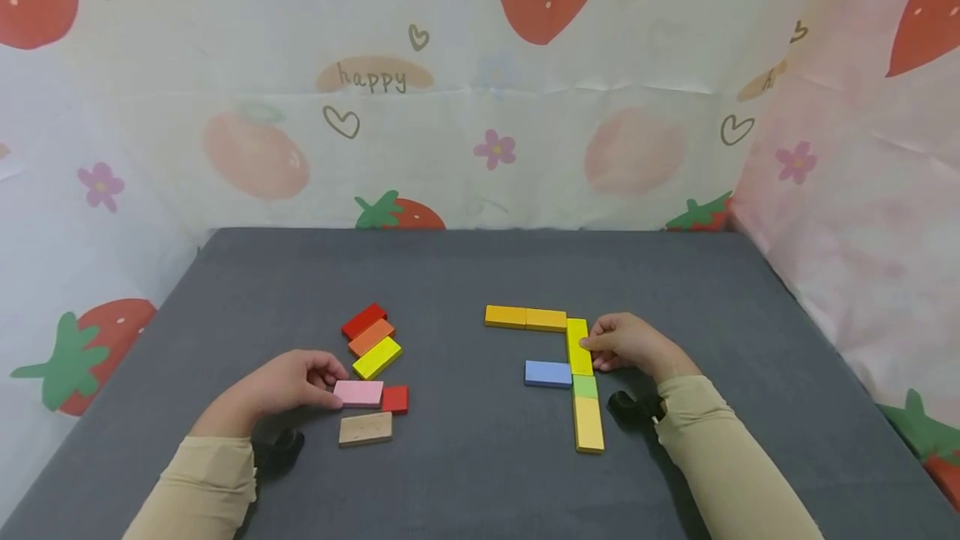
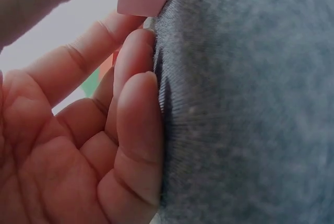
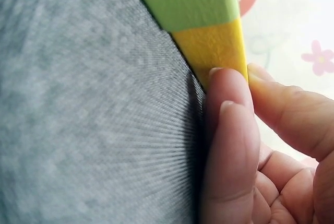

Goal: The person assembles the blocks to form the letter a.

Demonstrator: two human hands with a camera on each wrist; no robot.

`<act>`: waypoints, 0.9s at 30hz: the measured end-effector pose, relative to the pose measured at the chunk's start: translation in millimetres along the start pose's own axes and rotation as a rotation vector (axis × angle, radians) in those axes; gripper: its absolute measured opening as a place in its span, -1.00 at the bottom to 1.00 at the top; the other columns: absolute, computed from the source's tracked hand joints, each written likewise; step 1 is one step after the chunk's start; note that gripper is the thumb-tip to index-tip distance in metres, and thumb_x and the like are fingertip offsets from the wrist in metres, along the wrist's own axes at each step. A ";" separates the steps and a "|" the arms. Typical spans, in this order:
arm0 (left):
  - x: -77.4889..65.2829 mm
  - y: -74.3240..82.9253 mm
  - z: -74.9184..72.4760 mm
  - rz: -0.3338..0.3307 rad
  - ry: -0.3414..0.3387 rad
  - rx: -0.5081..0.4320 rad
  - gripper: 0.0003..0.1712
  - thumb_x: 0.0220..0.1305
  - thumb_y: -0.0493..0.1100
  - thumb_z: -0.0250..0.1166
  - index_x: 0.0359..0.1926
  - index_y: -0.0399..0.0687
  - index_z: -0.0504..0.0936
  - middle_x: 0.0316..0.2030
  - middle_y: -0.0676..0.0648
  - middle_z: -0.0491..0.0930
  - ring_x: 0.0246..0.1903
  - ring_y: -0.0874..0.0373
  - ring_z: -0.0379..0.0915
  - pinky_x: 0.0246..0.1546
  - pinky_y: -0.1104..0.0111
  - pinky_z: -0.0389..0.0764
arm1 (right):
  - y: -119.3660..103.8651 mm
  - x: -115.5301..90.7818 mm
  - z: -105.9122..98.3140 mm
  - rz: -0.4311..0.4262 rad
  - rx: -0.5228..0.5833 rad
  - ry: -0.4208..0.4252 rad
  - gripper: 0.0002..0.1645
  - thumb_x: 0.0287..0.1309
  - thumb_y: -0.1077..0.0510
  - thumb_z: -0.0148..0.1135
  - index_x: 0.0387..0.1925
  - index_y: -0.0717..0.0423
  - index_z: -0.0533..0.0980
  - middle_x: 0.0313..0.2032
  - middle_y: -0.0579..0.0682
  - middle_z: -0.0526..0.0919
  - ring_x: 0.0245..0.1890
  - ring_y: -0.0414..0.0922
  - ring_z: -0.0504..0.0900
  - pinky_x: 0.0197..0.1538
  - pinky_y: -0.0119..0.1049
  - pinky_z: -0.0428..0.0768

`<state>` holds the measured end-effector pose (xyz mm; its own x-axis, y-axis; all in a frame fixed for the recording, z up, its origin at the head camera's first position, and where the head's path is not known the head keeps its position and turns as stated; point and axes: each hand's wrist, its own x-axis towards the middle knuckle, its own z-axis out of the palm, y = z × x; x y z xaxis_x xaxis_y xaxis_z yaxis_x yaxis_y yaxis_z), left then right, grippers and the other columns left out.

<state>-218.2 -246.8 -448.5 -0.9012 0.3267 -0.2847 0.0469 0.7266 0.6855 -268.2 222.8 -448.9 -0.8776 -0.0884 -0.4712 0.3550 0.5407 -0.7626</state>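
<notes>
On the left of the head view, my left hand (image 1: 288,386) pinches the left end of a pink block (image 1: 358,394) between thumb and fingers. The pink block lies flat, its right end against a small red block (image 1: 395,399). On the right, my right hand (image 1: 630,344) grips the right edge of a yellow block (image 1: 577,348). That block forms part of a column, above a short green block (image 1: 585,387) and a pale yellow block (image 1: 588,425). In the right wrist view the fingertips (image 3: 229,85) lie right against the yellow block's side.
Red (image 1: 363,321), orange (image 1: 371,338) and bright yellow (image 1: 377,358) blocks fan out behind the pink one; a plain wooden block (image 1: 365,429) lies in front. Two amber blocks (image 1: 525,317) join the column's top, and a blue block (image 1: 547,373) its left side. Grey cloth (image 1: 465,473) covers the table.
</notes>
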 end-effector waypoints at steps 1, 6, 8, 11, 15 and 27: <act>-0.3 1.0 0.2 -0.001 -0.002 0.006 -0.62 -0.13 -0.09 0.47 -0.22 -0.05 0.60 -0.42 -0.01 0.47 -0.40 0.11 0.34 -0.38 0.31 0.44 | -0.2 -0.1 0.0 0.002 0.002 0.000 -0.76 0.08 0.08 0.26 -0.39 0.19 0.48 -0.50 0.04 0.54 -0.60 -0.16 0.51 -0.42 -0.38 0.55; -2.1 5.8 1.2 -0.014 0.003 0.016 -0.67 -0.12 -0.13 0.46 -0.28 -0.03 0.58 -0.45 -0.02 0.44 -0.43 0.11 0.32 -0.42 0.31 0.40 | -1.3 -1.0 0.1 0.008 -0.009 0.009 -0.76 0.08 0.07 0.26 -0.38 0.18 0.49 -0.50 0.03 0.54 -0.60 -0.15 0.51 -0.42 -0.38 0.55; -3.0 7.4 1.6 -0.017 0.010 0.024 -0.69 -0.11 -0.14 0.46 -0.30 -0.03 0.56 -0.46 -0.02 0.43 -0.44 0.10 0.32 -0.43 0.32 0.39 | -1.4 -1.2 0.4 0.012 -0.008 0.013 -0.76 0.07 0.07 0.27 -0.38 0.18 0.49 -0.50 0.03 0.55 -0.60 -0.15 0.52 -0.42 -0.37 0.55; -4.4 9.1 2.8 -0.015 0.017 0.045 -0.68 -0.12 -0.13 0.46 -0.32 -0.02 0.53 -0.47 -0.03 0.41 -0.45 0.10 0.31 -0.45 0.32 0.38 | -1.1 -1.4 0.6 0.014 -0.009 0.013 -0.76 0.07 0.07 0.27 -0.38 0.18 0.49 -0.50 0.03 0.55 -0.60 -0.15 0.52 -0.42 -0.37 0.55; -6.1 11.1 4.6 -0.020 0.030 0.071 -0.65 -0.14 -0.12 0.47 -0.34 0.00 0.49 -0.49 -0.03 0.40 -0.45 0.11 0.30 -0.46 0.32 0.38 | -0.9 -0.7 1.0 0.012 -0.012 0.018 -0.76 0.07 0.07 0.27 -0.37 0.18 0.49 -0.51 0.03 0.54 -0.60 -0.15 0.52 -0.42 -0.38 0.55; -10.4 16.2 2.5 0.039 0.003 0.086 -0.69 -0.10 -0.19 0.45 -0.29 -0.02 0.53 -0.46 0.00 0.43 -0.40 0.11 0.32 -0.42 0.32 0.42 | 0.7 -0.5 0.7 -0.014 -0.013 0.015 -0.75 0.07 0.07 0.27 -0.40 0.19 0.48 -0.51 0.03 0.54 -0.59 -0.15 0.51 -0.43 -0.37 0.54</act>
<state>-207.0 -236.9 -436.1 -0.8995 0.3536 -0.2567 0.1182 0.7626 0.6360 -267.3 222.7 -449.6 -0.8873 -0.0832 -0.4536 0.3387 0.5500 -0.7634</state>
